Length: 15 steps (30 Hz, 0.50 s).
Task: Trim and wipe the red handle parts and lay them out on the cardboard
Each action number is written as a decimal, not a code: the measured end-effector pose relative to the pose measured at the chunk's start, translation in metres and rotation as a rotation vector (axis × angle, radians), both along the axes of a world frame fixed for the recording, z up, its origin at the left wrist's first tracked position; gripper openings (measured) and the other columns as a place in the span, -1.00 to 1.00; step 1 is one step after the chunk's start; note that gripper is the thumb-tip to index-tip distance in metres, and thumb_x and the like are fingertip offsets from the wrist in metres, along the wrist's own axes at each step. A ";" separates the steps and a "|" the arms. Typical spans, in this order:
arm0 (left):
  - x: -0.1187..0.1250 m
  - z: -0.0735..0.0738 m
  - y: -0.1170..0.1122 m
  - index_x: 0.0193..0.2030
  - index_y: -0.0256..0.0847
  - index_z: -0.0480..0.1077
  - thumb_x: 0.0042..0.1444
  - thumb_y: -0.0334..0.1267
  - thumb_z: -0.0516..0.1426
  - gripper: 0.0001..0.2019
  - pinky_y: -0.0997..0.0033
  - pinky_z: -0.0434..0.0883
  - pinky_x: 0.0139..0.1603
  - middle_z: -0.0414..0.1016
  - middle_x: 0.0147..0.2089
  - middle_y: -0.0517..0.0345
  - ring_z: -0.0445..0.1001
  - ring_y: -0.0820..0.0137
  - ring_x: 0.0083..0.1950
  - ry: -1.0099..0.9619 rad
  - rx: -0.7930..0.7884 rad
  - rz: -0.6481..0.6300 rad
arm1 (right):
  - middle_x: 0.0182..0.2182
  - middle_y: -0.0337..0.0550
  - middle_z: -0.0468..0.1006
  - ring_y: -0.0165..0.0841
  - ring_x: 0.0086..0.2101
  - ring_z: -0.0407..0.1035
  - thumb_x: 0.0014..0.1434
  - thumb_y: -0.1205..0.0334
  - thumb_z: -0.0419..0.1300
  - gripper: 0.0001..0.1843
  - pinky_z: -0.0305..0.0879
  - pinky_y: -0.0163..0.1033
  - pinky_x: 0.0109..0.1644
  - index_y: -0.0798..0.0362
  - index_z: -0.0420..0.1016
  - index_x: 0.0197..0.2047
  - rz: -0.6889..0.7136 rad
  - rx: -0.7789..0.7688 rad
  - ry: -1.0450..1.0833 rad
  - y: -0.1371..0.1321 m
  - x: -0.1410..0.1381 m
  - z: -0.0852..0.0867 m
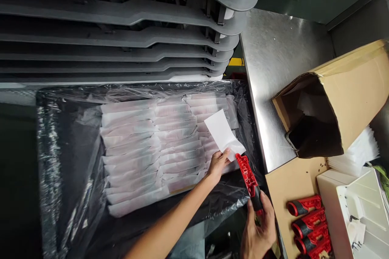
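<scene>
Right fingers [267, 205] hold red shell [246, 172] near bin [50, 158] of white packets [130, 149].

The person's slim, bare left forearm [179, 219] tapers smoothly to a narrow wrist and a bare, slender-fingered left hand [216, 166]. The bare right hand [259, 226] likewise has long, slim fingers; its arm is mostly out of view.

A slim red-and-black part [248, 176] is held slantwise. A creased white wrapper [221, 128] is held by its tip.
</scene>
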<state>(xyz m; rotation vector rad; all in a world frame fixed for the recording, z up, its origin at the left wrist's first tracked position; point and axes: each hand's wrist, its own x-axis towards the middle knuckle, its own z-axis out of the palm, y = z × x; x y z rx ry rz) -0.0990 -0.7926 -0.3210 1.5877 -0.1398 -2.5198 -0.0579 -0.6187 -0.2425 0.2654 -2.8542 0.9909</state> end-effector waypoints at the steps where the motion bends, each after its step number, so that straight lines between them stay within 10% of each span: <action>1: 0.000 -0.001 0.000 -0.37 -0.30 0.53 0.06 -0.31 0.37 -0.87 0.42 0.54 -0.20 0.66 -0.42 0.09 0.61 0.38 -0.41 -0.008 0.013 0.001 | 0.00 0.17 0.57 -0.09 -0.03 0.50 0.26 0.02 0.26 -0.59 0.46 0.08 0.09 0.11 0.49 0.06 0.039 0.016 0.011 0.000 0.001 0.000; 15: 0.006 0.006 -0.004 -0.28 -0.27 0.49 0.25 -0.29 0.22 -0.89 0.46 0.56 -0.26 0.68 -0.35 0.04 0.64 0.38 -0.37 0.011 0.125 -0.038 | -0.08 0.14 0.61 -0.17 -0.07 0.53 0.31 0.24 0.23 -0.75 0.47 -0.10 -0.06 0.15 0.51 0.02 0.239 0.131 0.252 -0.008 -0.009 0.000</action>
